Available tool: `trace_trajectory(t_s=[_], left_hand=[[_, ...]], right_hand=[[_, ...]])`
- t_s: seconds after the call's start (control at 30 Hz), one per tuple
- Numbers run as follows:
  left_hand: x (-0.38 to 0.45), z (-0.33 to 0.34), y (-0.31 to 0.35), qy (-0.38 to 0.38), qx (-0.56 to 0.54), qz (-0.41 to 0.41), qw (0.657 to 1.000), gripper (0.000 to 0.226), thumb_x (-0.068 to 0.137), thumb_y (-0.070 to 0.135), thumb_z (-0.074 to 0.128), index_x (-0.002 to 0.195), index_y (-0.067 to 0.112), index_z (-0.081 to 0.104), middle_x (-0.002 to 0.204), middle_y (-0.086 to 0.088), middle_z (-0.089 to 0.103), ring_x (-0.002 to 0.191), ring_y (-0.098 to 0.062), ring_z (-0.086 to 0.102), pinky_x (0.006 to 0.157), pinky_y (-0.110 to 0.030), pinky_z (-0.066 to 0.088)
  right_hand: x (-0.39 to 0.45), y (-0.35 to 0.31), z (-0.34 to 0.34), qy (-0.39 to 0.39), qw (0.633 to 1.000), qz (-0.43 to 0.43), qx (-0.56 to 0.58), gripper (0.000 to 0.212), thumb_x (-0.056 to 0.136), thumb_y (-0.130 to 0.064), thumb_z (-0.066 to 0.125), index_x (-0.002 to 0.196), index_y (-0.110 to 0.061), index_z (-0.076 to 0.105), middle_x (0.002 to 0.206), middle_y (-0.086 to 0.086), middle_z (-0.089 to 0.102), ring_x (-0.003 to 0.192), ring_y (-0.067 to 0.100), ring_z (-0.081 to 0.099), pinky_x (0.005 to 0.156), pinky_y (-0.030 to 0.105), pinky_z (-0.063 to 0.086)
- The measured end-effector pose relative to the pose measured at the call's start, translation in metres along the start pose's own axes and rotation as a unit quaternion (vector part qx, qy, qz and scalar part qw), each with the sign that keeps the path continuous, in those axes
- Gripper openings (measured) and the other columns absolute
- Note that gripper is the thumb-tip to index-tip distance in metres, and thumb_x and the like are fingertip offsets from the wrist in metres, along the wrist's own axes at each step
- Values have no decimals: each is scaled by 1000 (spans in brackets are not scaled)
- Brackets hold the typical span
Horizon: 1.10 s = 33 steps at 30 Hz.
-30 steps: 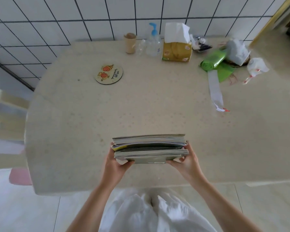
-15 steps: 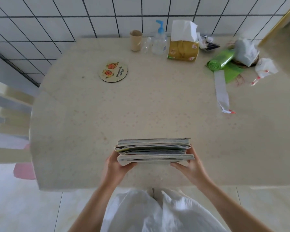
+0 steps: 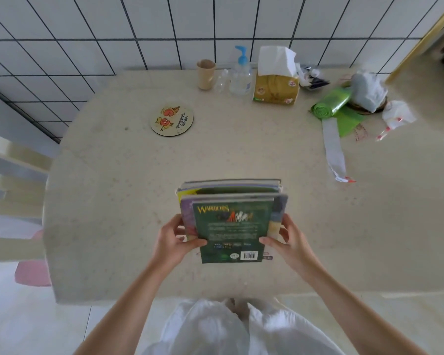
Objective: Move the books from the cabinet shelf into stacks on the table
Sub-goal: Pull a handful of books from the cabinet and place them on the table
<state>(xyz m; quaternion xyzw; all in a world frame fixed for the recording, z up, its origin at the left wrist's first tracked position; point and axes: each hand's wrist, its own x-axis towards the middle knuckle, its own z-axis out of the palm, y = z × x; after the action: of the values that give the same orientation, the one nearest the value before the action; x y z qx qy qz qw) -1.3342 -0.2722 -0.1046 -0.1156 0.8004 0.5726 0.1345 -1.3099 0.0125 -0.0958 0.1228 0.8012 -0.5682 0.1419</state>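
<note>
A bundle of several books (image 3: 231, 221) is held over the near middle of the beige table (image 3: 128, 190). The nearest one shows a dark green back cover with the word "Warriors" and a barcode. The bundle is tipped so that cover faces me, its far edges pointing toward the wall. My left hand (image 3: 176, 239) grips the left side, thumb on the green cover. My right hand (image 3: 287, 242) grips the right side the same way. Whether the bundle touches the tabletop is unclear. The cabinet shelf is out of view.
A round coaster (image 3: 172, 120) lies at the back left. Along the wall stand a cup (image 3: 205, 74), a pump bottle (image 3: 240, 73) and a tissue box (image 3: 276, 83). A green bag roll (image 3: 331, 103), plastic bags and a paper strip (image 3: 335, 149) crowd the back right. A chair (image 3: 8, 175) stands left.
The book bundle has tipped from lying flat, edges toward me, to showing its green back cover. Both hands moved slightly forward over the table with it.
</note>
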Motion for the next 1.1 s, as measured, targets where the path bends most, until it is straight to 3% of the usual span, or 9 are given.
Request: trace_trajectory(t_s=[0.1,0.27,0.43,0.57,0.67,0.93,1.1], left_hand=[[14,-3,21,6,-10,-21,1000,51,57,11,91,97,21,62,81,6,70,70,-12,64,66,-31,55],[49,3,39,-10,-58,-124,990,45,73,21,83,112,26,61,101,-4,68,91,-26,69,79,-49,58],[74,15,41,-40,-109,-216,970,44,80,17,77,121,16,60,104,-7,71,94,-26,68,77,-42,55],[88,19,35,-43,-122,-256,958,41,81,14,76,120,16,60,105,-8,73,95,-27,68,92,-50,52],[94,22,29,-38,-123,-277,952,42,82,14,75,121,17,59,105,-7,72,96,-27,67,94,-51,50],[103,27,22,-5,-99,-309,946,54,78,17,80,127,18,57,105,-6,72,97,-28,67,92,-50,51],[102,30,27,44,-72,-300,950,51,75,16,82,122,20,61,106,-7,72,89,-23,67,72,-35,52]], right_hand=[[17,-22,-5,-8,998,44,46,46,83,-21,73,125,-20,52,115,-6,65,102,14,65,83,34,54],[54,-44,-7,-22,984,150,90,25,90,-25,65,114,-16,60,105,4,72,94,25,70,83,50,57],[89,-45,-5,-29,969,227,93,19,90,-25,66,103,-12,61,98,7,72,86,27,69,74,47,57],[108,-39,1,-43,958,267,93,24,89,-25,67,105,-9,60,99,10,71,87,28,68,71,44,54],[120,-34,6,-49,951,290,94,29,88,-24,68,110,-8,60,99,11,72,85,28,68,69,43,54],[129,-30,13,-62,941,323,79,35,88,-22,69,114,-3,57,101,16,71,89,34,69,79,51,56],[130,-36,13,-70,940,327,71,30,89,-20,67,110,-2,57,102,17,71,89,33,69,82,53,55]])
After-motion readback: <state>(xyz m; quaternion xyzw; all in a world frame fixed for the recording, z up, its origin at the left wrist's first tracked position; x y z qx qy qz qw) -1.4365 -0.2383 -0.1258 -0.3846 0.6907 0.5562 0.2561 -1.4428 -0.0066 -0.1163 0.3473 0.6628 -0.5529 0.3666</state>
